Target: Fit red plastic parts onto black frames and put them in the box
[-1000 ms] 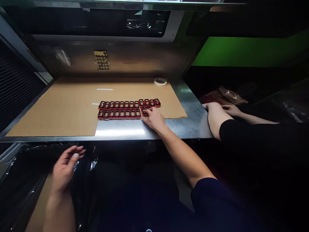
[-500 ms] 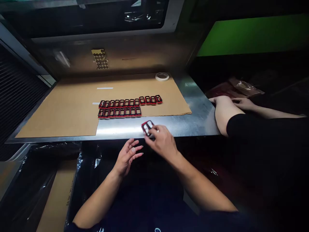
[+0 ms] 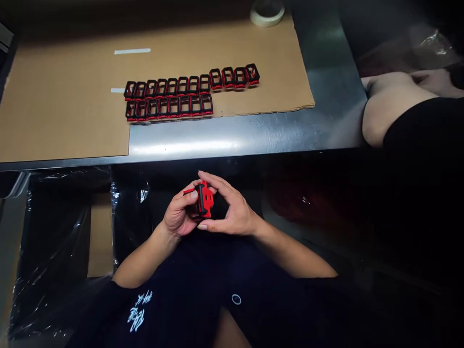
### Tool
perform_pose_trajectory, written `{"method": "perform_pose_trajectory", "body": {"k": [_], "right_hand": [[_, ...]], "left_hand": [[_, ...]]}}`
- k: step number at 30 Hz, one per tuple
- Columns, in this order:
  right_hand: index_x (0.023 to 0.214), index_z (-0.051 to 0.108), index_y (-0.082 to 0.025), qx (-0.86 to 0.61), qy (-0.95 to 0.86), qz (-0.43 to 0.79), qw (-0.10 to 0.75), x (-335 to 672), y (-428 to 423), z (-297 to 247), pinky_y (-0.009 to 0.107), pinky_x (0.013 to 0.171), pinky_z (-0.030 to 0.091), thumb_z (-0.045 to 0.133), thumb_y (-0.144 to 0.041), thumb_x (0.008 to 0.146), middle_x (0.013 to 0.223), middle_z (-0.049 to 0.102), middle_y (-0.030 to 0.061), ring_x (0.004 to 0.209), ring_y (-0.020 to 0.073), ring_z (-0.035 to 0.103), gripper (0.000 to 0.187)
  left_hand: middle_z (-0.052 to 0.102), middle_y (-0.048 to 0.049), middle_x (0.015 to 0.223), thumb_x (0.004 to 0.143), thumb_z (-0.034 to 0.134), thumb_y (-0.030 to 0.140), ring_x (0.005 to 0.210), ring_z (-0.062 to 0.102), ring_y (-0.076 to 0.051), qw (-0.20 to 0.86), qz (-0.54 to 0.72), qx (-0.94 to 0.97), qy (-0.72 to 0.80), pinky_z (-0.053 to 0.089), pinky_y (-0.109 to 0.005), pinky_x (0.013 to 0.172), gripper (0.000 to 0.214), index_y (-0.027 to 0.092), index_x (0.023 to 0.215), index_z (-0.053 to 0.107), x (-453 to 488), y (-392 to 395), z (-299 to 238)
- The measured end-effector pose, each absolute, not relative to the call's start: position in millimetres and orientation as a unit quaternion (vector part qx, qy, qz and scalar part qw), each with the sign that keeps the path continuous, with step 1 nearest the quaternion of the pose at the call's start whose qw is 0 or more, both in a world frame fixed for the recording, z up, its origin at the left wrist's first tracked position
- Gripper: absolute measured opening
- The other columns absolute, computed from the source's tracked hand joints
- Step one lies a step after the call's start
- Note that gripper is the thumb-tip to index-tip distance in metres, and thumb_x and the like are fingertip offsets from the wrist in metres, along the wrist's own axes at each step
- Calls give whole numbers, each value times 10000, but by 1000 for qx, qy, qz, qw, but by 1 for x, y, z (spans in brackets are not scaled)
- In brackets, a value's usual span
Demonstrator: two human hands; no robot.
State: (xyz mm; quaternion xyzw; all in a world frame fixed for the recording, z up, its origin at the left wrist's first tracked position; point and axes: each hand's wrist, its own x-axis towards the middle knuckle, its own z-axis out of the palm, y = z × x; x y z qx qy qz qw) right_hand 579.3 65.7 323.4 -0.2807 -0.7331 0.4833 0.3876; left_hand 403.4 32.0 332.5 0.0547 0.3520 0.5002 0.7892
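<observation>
Between my two hands, in front of my chest, is a red and black plastic frame [image 3: 207, 199], turned on edge. My left hand [image 3: 180, 211] grips it, the thumb across its black rim. My right hand [image 3: 234, 208] curves around the other side, fingertips against its top and bottom edges. On the cardboard sheet [image 3: 72, 116] beyond, several similar red and black frames [image 3: 174, 107] stand side by side in two rows, the back row reaching farther to the right.
A roll of tape [image 3: 267, 19] lies on the cardboard's far right. Two white strips [image 3: 132, 51] mark the cardboard. The metal tabletop [image 3: 232, 137] ends just beyond my hands. At right, a co-worker's arm [image 3: 387, 104] rests by the table. Black plastic-wrapped material [image 3: 58, 241] sits at lower left.
My right hand has brought the frame from the table edge back toward my body. My left hand, empty before, has closed on it. The view has tilted down.
</observation>
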Motion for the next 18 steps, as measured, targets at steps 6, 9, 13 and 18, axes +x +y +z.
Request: {"method": "perform_pose_trajectory", "body": {"k": [6, 9, 13, 18], "right_hand": [[1491, 517, -256, -256, -708, 525, 397, 567, 59, 314, 517, 1197, 433, 917, -395, 720, 1527, 551, 149, 1425, 315, 525, 880], [1461, 544, -242, -260, -704, 537, 387, 567, 57, 313, 510, 1188, 443, 933, -406, 702, 1506, 569, 158, 1406, 312, 546, 869], [1409, 579, -236, -279, -709, 526, 377, 567, 55, 312, 508, 1143, 491, 949, -462, 660, 1447, 617, 158, 1351, 319, 592, 866], [1407, 567, -234, -292, -734, 485, 376, 570, 55, 315, 480, 1085, 544, 934, -443, 686, 1377, 663, 153, 1256, 298, 655, 835]], "left_hand": [[775, -103, 984, 702, 883, 351, 706, 702, -166, 779, 485, 102, 383, 563, -225, 570, 482, 147, 1087, 678, 399, 18, 325], [775, -106, 976, 720, 880, 375, 698, 710, -166, 774, 474, 106, 406, 558, -221, 576, 512, 145, 1129, 676, 394, 13, 322], [752, -70, 853, 739, 873, 432, 606, 679, -146, 768, 456, 123, 434, 484, -181, 476, 538, 150, 1154, 678, 392, 10, 321], [671, 8, 729, 805, 806, 505, 465, 565, -85, 733, 469, 172, 461, 449, -180, 436, 455, 184, 1111, 702, 390, 7, 321]]}}
